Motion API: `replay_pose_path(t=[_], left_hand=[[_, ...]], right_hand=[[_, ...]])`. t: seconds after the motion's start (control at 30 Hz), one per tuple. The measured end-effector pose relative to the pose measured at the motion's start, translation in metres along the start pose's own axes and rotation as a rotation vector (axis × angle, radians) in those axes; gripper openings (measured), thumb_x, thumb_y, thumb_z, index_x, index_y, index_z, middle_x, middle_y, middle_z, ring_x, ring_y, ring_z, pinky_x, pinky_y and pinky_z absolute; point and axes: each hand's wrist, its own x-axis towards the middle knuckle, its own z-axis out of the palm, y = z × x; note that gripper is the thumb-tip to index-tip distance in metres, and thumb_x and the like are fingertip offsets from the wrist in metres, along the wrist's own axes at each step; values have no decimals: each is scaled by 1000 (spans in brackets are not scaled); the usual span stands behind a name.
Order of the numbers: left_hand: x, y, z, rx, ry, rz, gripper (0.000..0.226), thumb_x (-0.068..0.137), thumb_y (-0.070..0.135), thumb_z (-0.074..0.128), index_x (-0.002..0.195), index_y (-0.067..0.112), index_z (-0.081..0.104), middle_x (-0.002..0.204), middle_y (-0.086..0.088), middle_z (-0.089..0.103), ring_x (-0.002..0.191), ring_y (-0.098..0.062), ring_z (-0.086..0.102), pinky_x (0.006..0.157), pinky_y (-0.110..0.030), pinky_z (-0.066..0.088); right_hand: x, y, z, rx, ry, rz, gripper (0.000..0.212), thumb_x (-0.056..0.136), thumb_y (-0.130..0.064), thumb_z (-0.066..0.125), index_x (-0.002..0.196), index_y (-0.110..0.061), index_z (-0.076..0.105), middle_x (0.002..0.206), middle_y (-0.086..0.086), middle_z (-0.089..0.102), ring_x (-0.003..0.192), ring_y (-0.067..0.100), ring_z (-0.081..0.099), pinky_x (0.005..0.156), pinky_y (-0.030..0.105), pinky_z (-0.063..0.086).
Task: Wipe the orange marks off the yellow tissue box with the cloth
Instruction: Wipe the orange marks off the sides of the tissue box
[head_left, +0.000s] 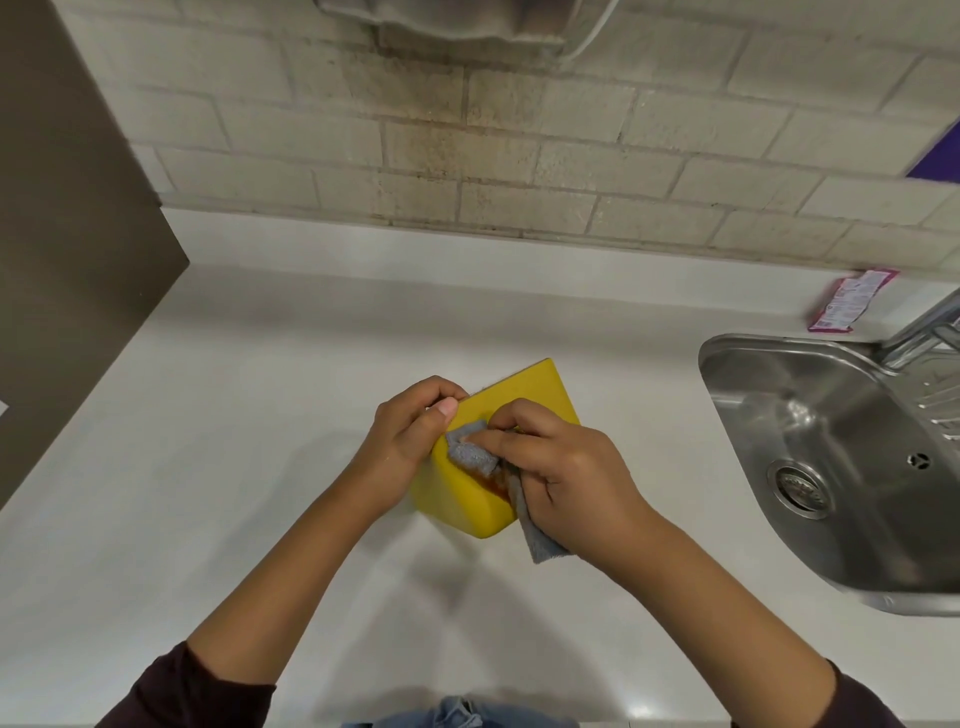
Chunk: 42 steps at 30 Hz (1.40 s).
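We record a white counter filling the lower frame, with a steel sink set into it at the right edge. The yellow tissue box lies on the counter at frame centre, well apart from the sink. The right hand has its grip closed on the cloth, fingers curled and pressing it to the box's face. The left hand grips the box's upper-left edge, thumb on top. The grey cloth is bunched on the box, its tail hanging below the right palm. Orange marks show just beside the cloth, on the box's lower right.
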Motion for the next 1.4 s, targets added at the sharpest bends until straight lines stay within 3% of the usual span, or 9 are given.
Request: replay_pose_path(t=[0.27, 0.43, 0.63, 0.77, 0.87, 0.97, 1.1, 1.2, 1.4], left_hand=[[5, -5, -3, -14, 13, -15, 37, 74, 53, 39, 82, 24, 61, 77, 15, 63, 76, -5, 56, 67, -18, 43], [7, -7, -2, -20, 17, -4, 35, 74, 53, 40, 80, 27, 62, 77, 16, 63, 75, -3, 55, 65, -15, 42], [8, -7, -4, 6, 38, -23, 34, 73, 56, 37, 79, 33, 62, 78, 17, 65, 76, -3, 57, 70, -23, 43], [8, -7, -6, 32, 60, -41, 34, 74, 58, 35, 79, 36, 61, 80, 17, 65, 77, -4, 58, 74, -34, 43], [7, -7, -5, 35, 55, -34, 33, 74, 58, 35, 78, 37, 61, 79, 17, 64, 76, -4, 57, 73, -34, 43], [5, -5, -2, 23, 57, -24, 32, 73, 57, 37, 77, 37, 60, 78, 17, 64, 74, -4, 56, 72, -33, 41], [2, -2, -1, 8, 62, -15, 34, 72, 57, 37, 79, 34, 60, 79, 11, 63, 77, -8, 56, 72, -32, 41], [1, 0, -1, -3, 79, -23, 39, 70, 58, 36, 82, 29, 60, 82, 5, 62, 78, -11, 56, 73, -33, 41], [3, -1, -4, -36, 197, -91, 42, 67, 60, 34, 77, 29, 60, 80, 2, 62, 76, -13, 56, 71, -32, 43]], right_hand=[[-9, 1, -7, 20, -106, -94, 35, 85, -19, 41, 87, -15, 76, 82, 3, 69, 64, 17, 60, 42, 20, 41], [-25, 6, -7, 39, -106, -97, 38, 81, -10, 41, 92, -18, 76, 86, 3, 69, 65, 19, 62, 42, 24, 47], [-50, 21, -8, 8, -127, -62, 40, 74, -4, 41, 88, -20, 75, 85, 1, 68, 62, 18, 61, 47, 21, 46], [-64, 33, -16, 481, 0, 254, 46, 69, 12, 39, 80, -18, 71, 85, -12, 65, 78, 5, 61, 70, 18, 47], [-69, 50, -16, 888, 284, 657, 36, 87, 3, 46, 78, -24, 68, 64, -1, 65, 56, 16, 60, 55, 28, 48], [-67, 54, -5, 1339, 441, 805, 14, 91, -4, 46, 90, -5, 61, 59, 19, 57, 46, 28, 52, 49, 34, 42], [-63, 49, 13, 1164, 581, 834, 28, 94, 6, 36, 94, -1, 63, 62, 27, 61, 48, 34, 57, 50, 38, 48], [-61, 41, 23, 836, 626, 784, 37, 89, 9, 40, 85, -13, 70, 69, 16, 69, 58, 29, 65, 53, 33, 54], [-55, 4, 45, 720, 413, 563, 40, 80, 23, 47, 80, -6, 74, 88, 8, 64, 80, 12, 64, 70, 21, 51]])
